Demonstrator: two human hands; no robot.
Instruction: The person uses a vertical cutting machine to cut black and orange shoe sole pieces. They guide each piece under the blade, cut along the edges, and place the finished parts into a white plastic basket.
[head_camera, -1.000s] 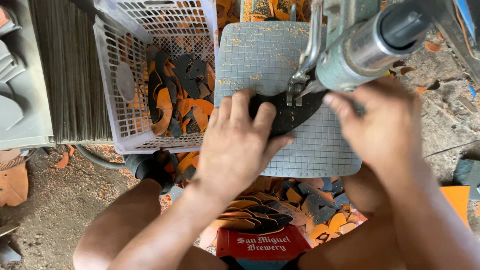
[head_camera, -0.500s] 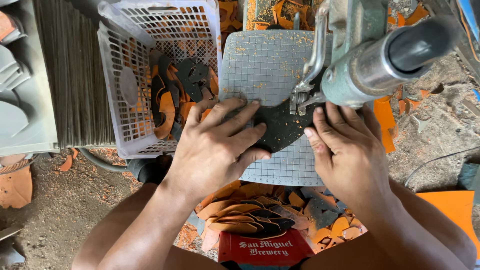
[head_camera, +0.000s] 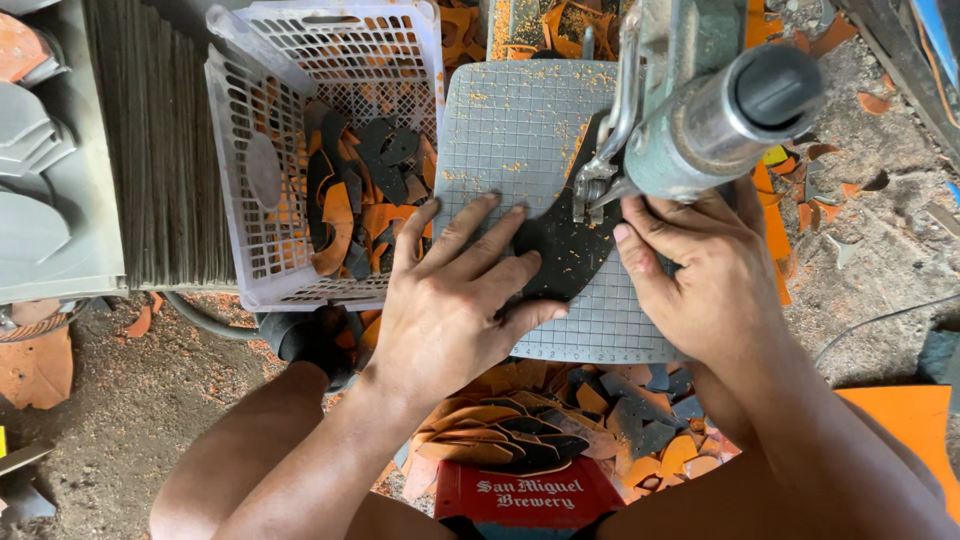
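Black rubber sole piece (head_camera: 560, 245) lies flat on the gridded grey surface (head_camera: 510, 130), under the machine's cutter (head_camera: 595, 185). Both hands, left hand (head_camera: 455, 300) and right hand (head_camera: 700, 270), press it with spread fingers, feeding mid-cut; next comes careful turning along the outline, judging by the pose.

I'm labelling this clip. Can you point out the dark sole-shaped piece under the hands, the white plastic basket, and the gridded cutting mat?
dark sole-shaped piece (head_camera: 562, 248), head view, its bare middle between the hands.
white plastic basket (head_camera: 228, 150), head view, its left mesh wall.
gridded cutting mat (head_camera: 510, 120), head view, bare upper part.
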